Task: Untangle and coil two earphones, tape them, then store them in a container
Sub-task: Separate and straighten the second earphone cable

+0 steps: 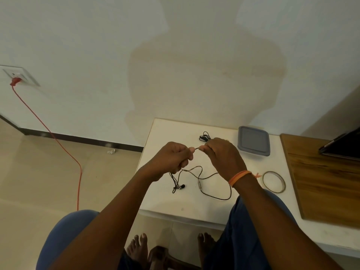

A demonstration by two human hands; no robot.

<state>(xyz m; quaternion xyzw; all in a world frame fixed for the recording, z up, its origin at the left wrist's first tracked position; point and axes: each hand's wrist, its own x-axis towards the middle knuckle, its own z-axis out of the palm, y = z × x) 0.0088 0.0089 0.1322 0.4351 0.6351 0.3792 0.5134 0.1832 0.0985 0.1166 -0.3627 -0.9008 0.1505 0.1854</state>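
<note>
Above the small white table, my left hand and my right hand both pinch a thin black earphone cable, with a short taut stretch between their fingertips. The rest of that cable hangs in loops to the table, with its inline remote and earbuds lying there. A second black earphone lies bunched on the table behind my right hand. A grey lidded container stands at the table's back right. A ring of clear tape lies to the right of my right wrist.
A wooden board covers the surface to the right, with a dark laptop on it. A red cord runs from a wall socket down across the floor at the left. My knees and bare feet are below the table.
</note>
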